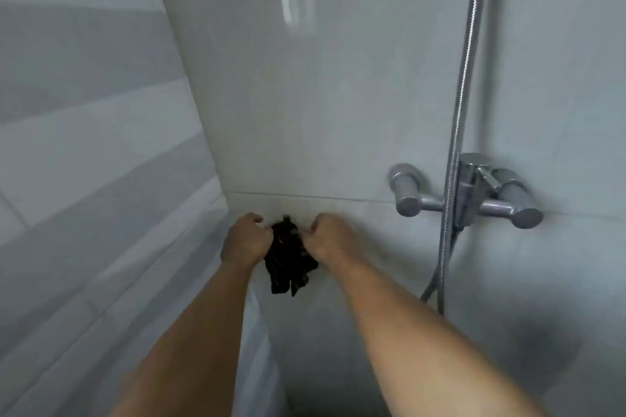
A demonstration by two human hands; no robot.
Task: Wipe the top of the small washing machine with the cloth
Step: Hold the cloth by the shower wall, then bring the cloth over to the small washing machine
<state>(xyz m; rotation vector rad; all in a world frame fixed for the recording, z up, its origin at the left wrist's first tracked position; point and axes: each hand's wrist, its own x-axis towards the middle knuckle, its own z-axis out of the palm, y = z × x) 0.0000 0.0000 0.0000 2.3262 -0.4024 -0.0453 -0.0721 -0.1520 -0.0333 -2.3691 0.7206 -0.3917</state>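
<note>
A dark, crumpled cloth (288,257) hangs between my two hands in front of a pale tiled wall. My left hand (245,240) grips its left side with fingers closed. My right hand (330,237) grips its right side, also closed. The lower end of the cloth dangles free below my hands. Both forearms reach up from the bottom of the head view. No washing machine is in view.
A chrome shower mixer tap (471,195) sticks out from the wall to the right of my hands. A metal shower hose (460,105) runs down past it and loops below. Tiled walls meet in a corner (203,132) on the left.
</note>
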